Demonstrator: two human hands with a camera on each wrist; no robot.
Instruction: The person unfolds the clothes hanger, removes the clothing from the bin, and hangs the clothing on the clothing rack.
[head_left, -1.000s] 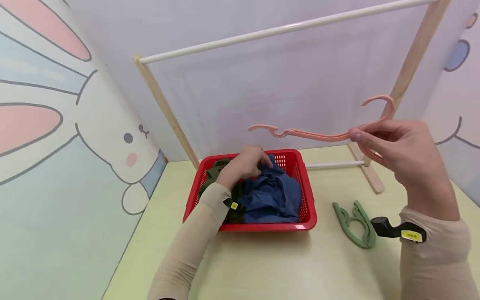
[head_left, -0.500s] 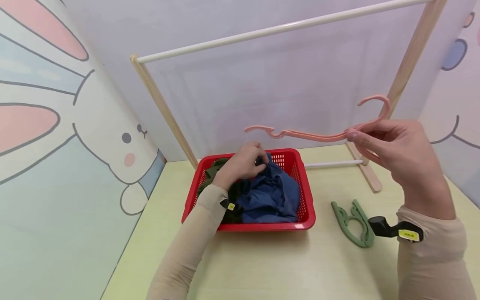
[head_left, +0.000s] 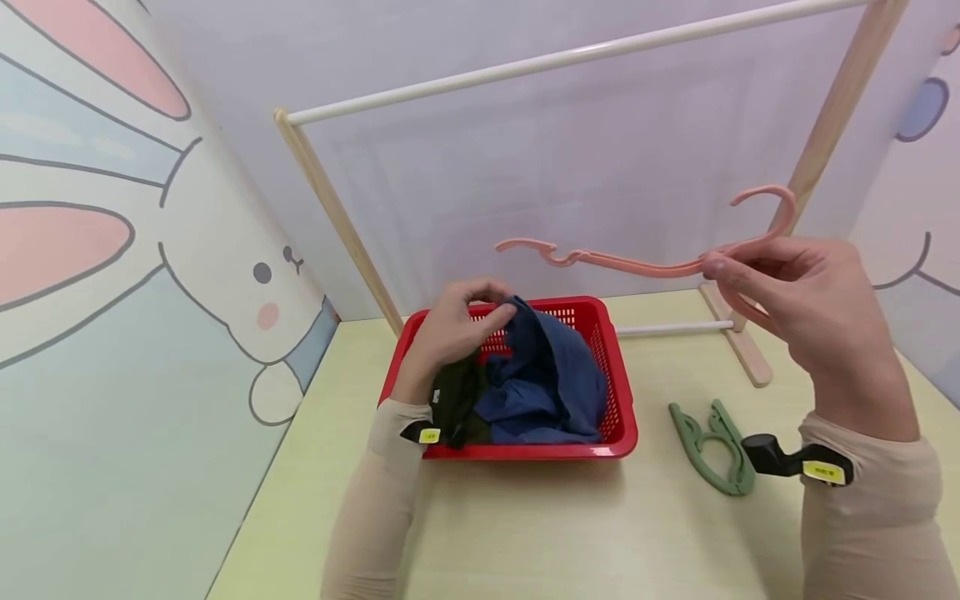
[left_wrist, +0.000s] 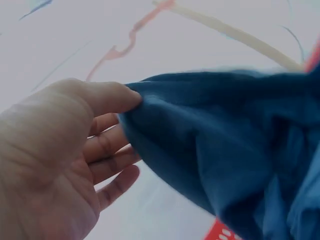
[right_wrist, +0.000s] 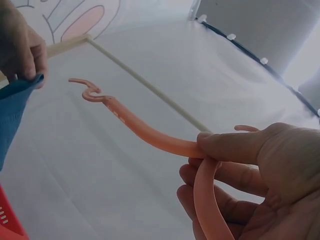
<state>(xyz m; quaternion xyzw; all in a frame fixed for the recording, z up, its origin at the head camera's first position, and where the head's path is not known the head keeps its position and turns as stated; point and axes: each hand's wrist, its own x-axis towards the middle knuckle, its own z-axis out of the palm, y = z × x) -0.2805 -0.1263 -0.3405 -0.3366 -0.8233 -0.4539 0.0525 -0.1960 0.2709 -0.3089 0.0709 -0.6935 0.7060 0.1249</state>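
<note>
My left hand [head_left: 457, 327] pinches the edge of a blue garment [head_left: 558, 367] between thumb and fingers and holds that edge up over the red basket. In the left wrist view the blue cloth [left_wrist: 210, 130] stretches away from the thumb. A pink clothes hanger [head_left: 637, 267] is in my right hand [head_left: 817, 317], gripped near its hook, with one arm reaching left above the basket. The right wrist view shows the hanger [right_wrist: 150, 135] between thumb and fingers. Dark green clothing [head_left: 457, 396] lies at the basket's left side, partly under my left wrist.
The red basket [head_left: 525, 452] stands on a pale yellow table [head_left: 525, 533]. Behind it rises a clothes rack with a white rail [head_left: 570, 57] and wooden posts [head_left: 341, 221]. A folded green hanger [head_left: 716, 454] lies on the table to the right, by my right wrist.
My left hand has moved slightly left and up, lifting the edge of the blue garment higher at the back of the basket. My right hand holds the pink hanger nearly still.
</note>
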